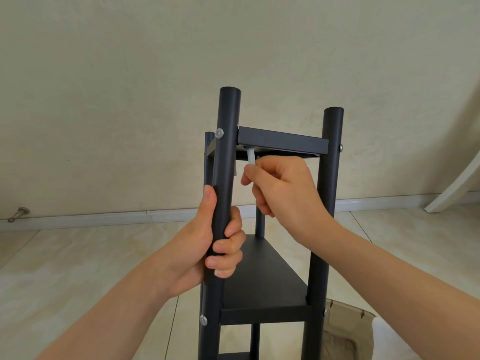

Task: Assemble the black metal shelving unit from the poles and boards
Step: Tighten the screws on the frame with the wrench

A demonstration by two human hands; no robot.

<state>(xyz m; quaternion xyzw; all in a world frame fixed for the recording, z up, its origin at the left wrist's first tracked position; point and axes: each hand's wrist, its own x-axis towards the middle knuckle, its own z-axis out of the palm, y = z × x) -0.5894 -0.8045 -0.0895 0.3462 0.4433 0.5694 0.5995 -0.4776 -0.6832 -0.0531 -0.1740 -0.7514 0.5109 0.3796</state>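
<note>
Black pole (225,162) looks stiff and likely slippery, so the left hand (197,245) grasps it fully; right hand (283,189), just above, pinches a white wrench (251,158) under the board (280,141).

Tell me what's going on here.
A person is assembling an upright black shelving unit. The left hand grips the front-left pole, while the right hand holds a small white tool up under the top board, close to that pole. A lower board already sits between the poles.
</note>
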